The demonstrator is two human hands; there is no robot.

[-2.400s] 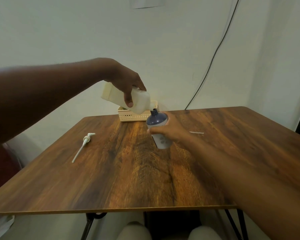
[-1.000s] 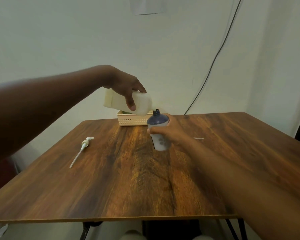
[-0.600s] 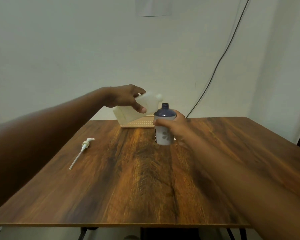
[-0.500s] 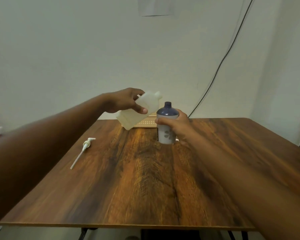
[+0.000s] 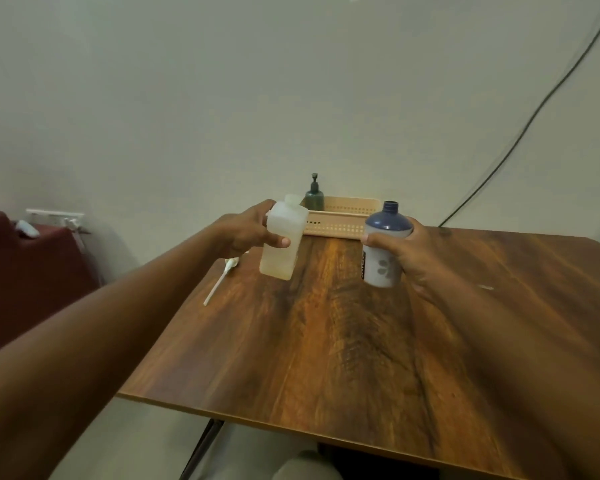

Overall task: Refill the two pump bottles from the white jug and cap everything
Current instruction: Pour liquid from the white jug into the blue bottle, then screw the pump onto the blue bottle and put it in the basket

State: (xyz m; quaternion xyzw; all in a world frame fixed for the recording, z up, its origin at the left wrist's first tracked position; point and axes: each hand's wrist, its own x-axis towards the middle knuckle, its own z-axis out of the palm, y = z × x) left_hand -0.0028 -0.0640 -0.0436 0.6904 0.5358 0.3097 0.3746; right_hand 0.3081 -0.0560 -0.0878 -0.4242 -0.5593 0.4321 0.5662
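A person's left hand (image 5: pixel 246 233) is gripping the white jug (image 5: pixel 283 240) nearly upright above the wooden tabletop (image 5: pixel 326 341), fingers and thumb wrapping its sides, while the right hand (image 5: pixel 409 252) is curling around an uncapped blue-and-grey bottle (image 5: pixel 383 251) held well apart to the jug's right, its open neck pointing up. A white pump head (image 5: pixel 222 277) with its long tube is lying on the tabletop just below and beside the left hand. Beyond both hands, a cream basket (image 5: pixel 340 221) is sitting at the far edge, with a dark green pump bottle (image 5: pixel 314 195) standing at its left end.
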